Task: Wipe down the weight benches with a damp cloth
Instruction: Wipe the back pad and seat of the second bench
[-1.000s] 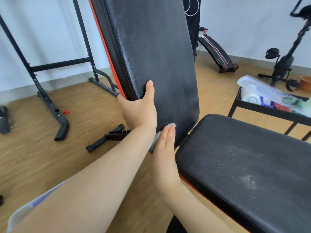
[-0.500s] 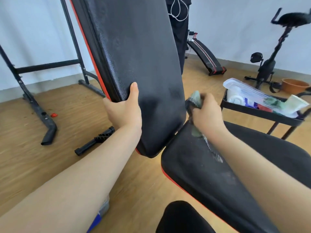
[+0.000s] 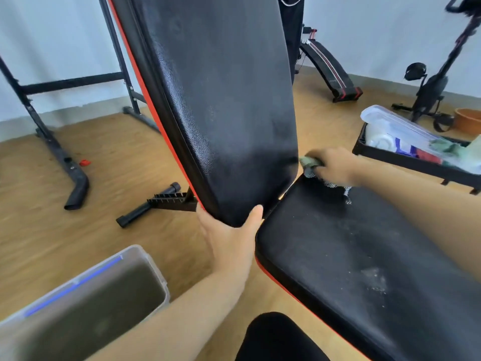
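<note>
Wooden flooring (image 3: pixel 78 230) ran back to a pale wall (image 3: pixel 52 35), with a black rack frame (image 3: pixel 39 115) standing at the left and a small red object (image 3: pixel 84 162) lying beside its foot. A sit-up board (image 3: pixel 330 71), an exercise bike (image 3: pixel 429 92) and an orange basin (image 3: pixel 468 121) stood along the far right.

In the middle, the weight bench had its backrest pad (image 3: pixel 221 100) raised steeply above the seat pad (image 3: pixel 364 256), which showed whitish specks.

The left grip (image 3: pixel 231 238) clasped the bottom edge of the backrest, thumb on the front face and fingers hidden behind. The right grip (image 3: pixel 335 165) was curled around a bunched greenish cloth (image 3: pixel 309 162), held against the backrest's lower right edge, just above the rear of the seat. A meshy part of the cloth trailed down onto the seat.

At the right stood a black tray (image 3: pixel 416 162) holding plastic-wrapped supplies. A clear plastic tub (image 3: pixel 145 259) sat on the floor at lower left.
</note>
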